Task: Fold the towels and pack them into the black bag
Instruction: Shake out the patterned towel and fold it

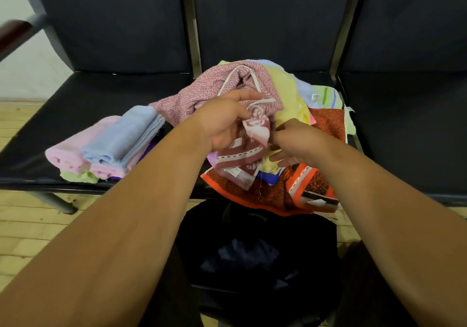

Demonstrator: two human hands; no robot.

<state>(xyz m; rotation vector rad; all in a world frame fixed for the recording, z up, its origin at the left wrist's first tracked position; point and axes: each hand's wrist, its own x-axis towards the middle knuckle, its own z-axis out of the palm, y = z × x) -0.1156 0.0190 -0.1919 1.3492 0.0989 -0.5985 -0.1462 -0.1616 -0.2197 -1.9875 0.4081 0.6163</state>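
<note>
Left hand (pixel 222 122) fingers grip one maroon-and-white patterned towel (pixel 252 134); right hand (pixel 295 139) fingers pinch its edge, over one loose towel heap (pixel 285 91). One folded pastel towel stack (pixel 113 144) left, near the black padded surface (pixel 101 91) front edge. One black fabric bag (pixel 252 228) open on floor.

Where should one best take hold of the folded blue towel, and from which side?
Grip the blue towel by its rounded folded end nearest you, coming from the front: its loose layered edges run along the right side and might fan open.
</note>
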